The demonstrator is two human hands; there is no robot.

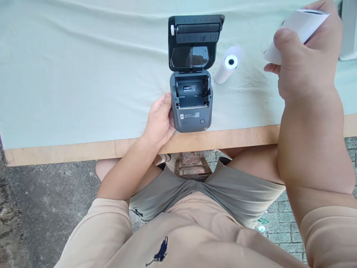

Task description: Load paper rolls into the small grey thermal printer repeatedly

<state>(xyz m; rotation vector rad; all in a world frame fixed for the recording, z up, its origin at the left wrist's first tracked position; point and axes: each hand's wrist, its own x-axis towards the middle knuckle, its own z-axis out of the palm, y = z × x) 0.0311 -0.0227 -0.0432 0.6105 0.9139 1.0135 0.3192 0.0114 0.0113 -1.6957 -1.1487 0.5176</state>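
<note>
A small dark grey label printer [192, 121] stands near the table's front edge with its lid [195, 41] swung up. No roll sits in its paper bay [193, 93]. My left hand [160, 117] holds the printer's left side, thumb along its edge and the other fingers partly hidden. Just right of the printer is a white paper roll [223, 72] with a dark hole in its end. At the upper right, raised over the table, my right hand [309, 56] is closed around a curled white piece of paper [297, 31]; whether anything is inside it I cannot tell.
A pale green cloth [83, 74] with creases covers the table, leaving a bare wooden front edge [69, 152]. Part of a light grey object [348, 33] shows at the far right. Below are my legs and a wooden stool [192, 171].
</note>
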